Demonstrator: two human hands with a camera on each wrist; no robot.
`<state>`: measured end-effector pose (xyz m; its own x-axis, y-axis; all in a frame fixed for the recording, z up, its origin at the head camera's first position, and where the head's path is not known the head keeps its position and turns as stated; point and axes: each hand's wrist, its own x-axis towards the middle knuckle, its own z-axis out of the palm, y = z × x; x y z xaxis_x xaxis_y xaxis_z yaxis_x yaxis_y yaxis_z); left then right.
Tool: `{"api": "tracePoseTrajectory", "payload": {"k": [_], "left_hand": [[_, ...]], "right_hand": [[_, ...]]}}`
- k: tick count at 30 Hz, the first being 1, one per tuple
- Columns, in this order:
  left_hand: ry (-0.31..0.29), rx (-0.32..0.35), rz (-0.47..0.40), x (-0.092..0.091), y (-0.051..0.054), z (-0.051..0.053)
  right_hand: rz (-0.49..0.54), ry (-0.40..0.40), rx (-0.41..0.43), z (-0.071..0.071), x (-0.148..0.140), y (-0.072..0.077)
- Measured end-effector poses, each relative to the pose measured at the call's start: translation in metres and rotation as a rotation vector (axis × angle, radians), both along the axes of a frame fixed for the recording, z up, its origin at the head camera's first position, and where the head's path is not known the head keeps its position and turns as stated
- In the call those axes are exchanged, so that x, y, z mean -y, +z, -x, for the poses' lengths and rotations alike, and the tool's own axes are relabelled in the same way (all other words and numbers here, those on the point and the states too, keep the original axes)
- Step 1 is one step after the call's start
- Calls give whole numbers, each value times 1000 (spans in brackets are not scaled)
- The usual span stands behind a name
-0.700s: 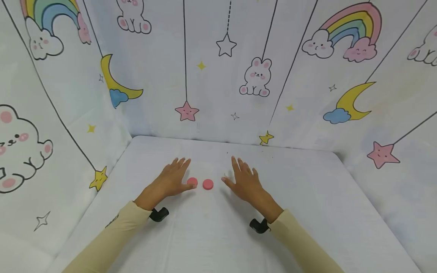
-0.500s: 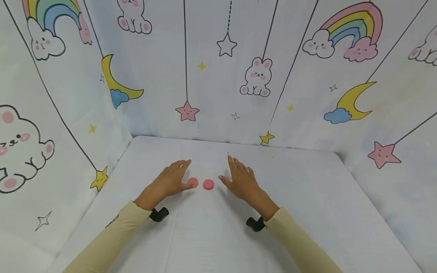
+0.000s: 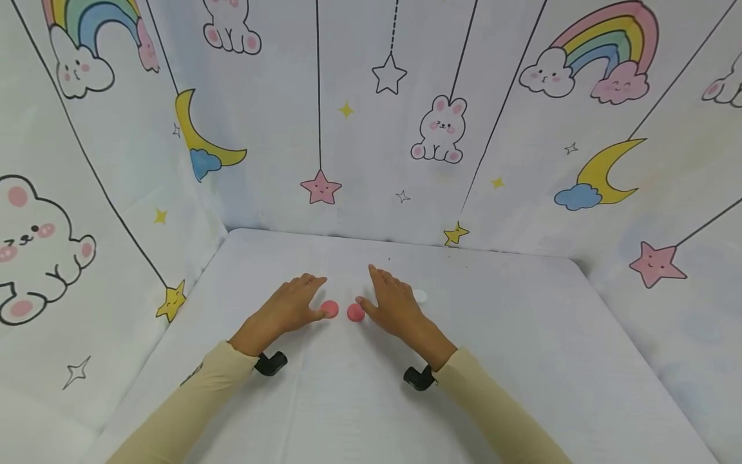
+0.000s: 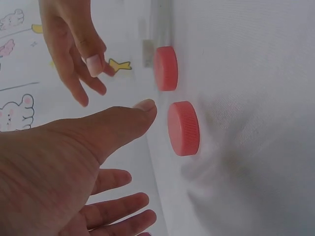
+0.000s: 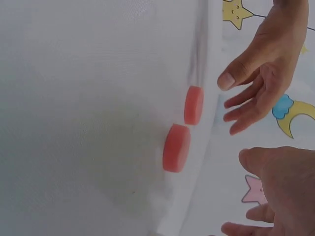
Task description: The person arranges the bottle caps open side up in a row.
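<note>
Two ribbed red bottle caps [image 3: 330,310] [image 3: 354,315] are seen lying just apart on the white counter [image 3: 551,335]. The left hand [image 3: 288,306] is held near one cap, the right hand [image 3: 397,308] near the other; the hands are kept apart, thumbs parted from fingers. A white object [image 3: 421,296] is partly hidden behind the right hand.

On the table [image 3: 551,335], the left cap [image 3: 331,309] lies beside the right cap [image 3: 355,314], before the backdrop [image 3: 266,116].
</note>
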<state>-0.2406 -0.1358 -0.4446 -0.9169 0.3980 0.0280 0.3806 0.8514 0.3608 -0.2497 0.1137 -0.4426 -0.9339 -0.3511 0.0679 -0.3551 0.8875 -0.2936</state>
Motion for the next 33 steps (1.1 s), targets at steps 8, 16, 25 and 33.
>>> {"api": "tracePoseTrajectory", "payload": {"k": [8,16,25,33], "left_hand": [[1,-1,25,-1,0,2],[-18,-42,47,-1,-2,2],[-35,-49,83,-3,-7,6],[-49,-49,63,-3,-9,7]], "right_hand": [[10,53,7,1,17,-1],[-5,152,-69,2,28,-5],[-66,222,-118,4,35,-12],[-95,237,-102,8,45,-17]]}}
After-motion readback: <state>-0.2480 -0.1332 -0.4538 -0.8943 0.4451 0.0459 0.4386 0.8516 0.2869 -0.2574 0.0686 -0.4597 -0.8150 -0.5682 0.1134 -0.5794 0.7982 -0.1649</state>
